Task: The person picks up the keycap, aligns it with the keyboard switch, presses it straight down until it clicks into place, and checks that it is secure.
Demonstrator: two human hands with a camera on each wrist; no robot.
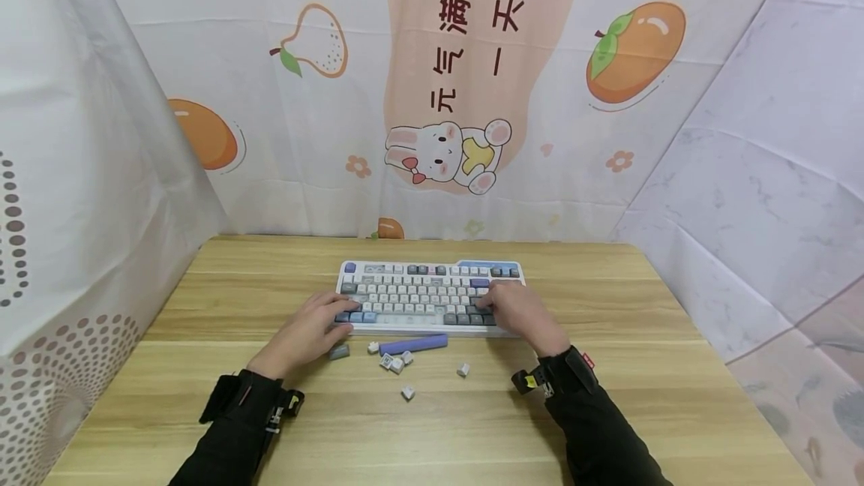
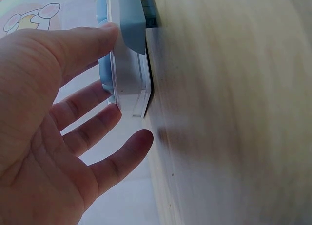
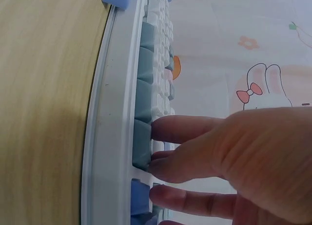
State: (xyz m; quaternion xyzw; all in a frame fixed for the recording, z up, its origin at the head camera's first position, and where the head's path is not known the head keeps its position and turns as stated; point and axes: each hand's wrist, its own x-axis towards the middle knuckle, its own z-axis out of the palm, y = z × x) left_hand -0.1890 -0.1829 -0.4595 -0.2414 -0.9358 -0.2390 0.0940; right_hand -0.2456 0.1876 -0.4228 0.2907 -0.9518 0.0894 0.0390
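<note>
A white keyboard [image 1: 432, 327] with white, grey and blue keycaps lies on the table. My left hand [image 1: 309, 332] rests at its left end, fingers spread over the lower-left keys; in the left wrist view the thumb [image 2: 92, 42] touches the front edge. A grey-blue keycap [image 2: 132, 23] lies by that edge, close to the thumb. My right hand [image 1: 520, 313] is at the right end, index finger [image 3: 183, 128] and thumb [image 3: 190, 161] close together at the grey keys [image 3: 141, 144]; I cannot tell whether they pinch a keycap. A purple space bar [image 1: 413, 345] lies in front of the keyboard.
Several loose white keycaps [image 1: 397, 365] are scattered on the wooden table [image 1: 432, 441] in front of the keyboard, one [image 1: 463, 370] off to the right and one [image 1: 408, 393] nearer. A printed curtain [image 1: 304, 126] hangs behind the table.
</note>
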